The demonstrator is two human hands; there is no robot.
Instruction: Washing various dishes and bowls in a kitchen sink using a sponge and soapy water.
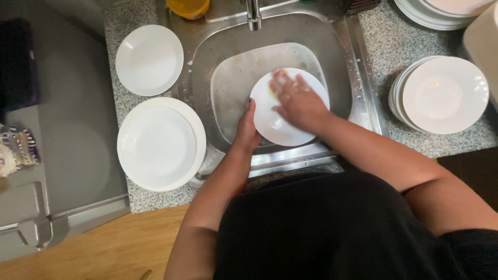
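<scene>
plate pinched at its near-left rim, scrubbing hand on top

the left hand clamps the rim of the white plate; the plate extends up and right from that grip, over the steel sink. the right hand lies flat on the plate's face, fingers spread, over something yellowish, likely a sponge. plate stacks sit well apart on both sides.
</scene>
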